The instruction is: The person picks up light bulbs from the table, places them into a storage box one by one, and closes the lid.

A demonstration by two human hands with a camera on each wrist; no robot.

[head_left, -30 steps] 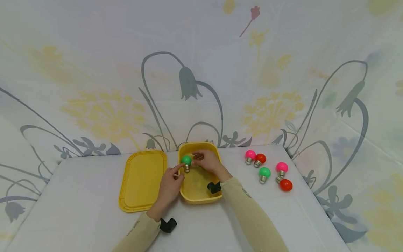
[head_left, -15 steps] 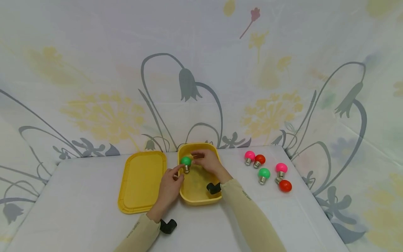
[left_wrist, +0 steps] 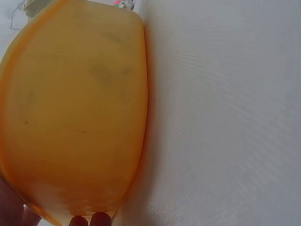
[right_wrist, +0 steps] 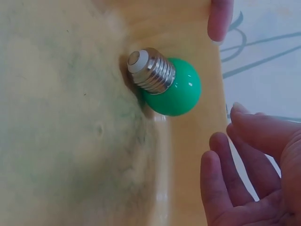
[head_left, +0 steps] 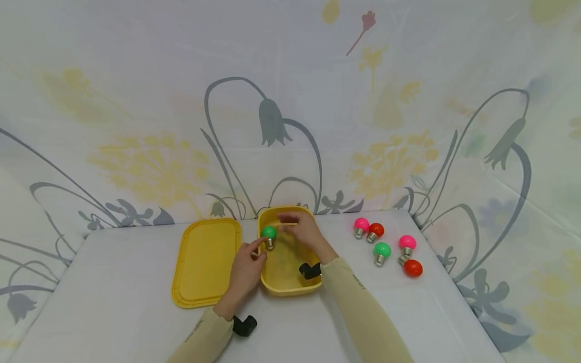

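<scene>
A green light bulb [head_left: 269, 232] with a silver screw base lies inside the yellow plastic box [head_left: 290, 291], against its left wall. My left hand [head_left: 245, 271] holds that wall at the rim; in the left wrist view, fingertips [left_wrist: 100, 219] press low on the outside. One fingertip [right_wrist: 220, 21] of it reaches over the rim in the right wrist view. My right hand [head_left: 305, 233] hovers over the back of the box, fingers apart and relaxed, with a gap between it and the bulb.
A yellow lid [head_left: 206, 262] lies flat left of the box. On the right side of the white table sit several more bulbs: pink [head_left: 361, 225], red [head_left: 375, 231], green [head_left: 382, 250], another pink [head_left: 407, 242] and another red [head_left: 413, 268]. A flowered cloth [head_left: 290, 101] hangs behind.
My right hand has drawn slightly away to the right from the green bulb, which stays in the box. The left hand keeps its place at the rim.
</scene>
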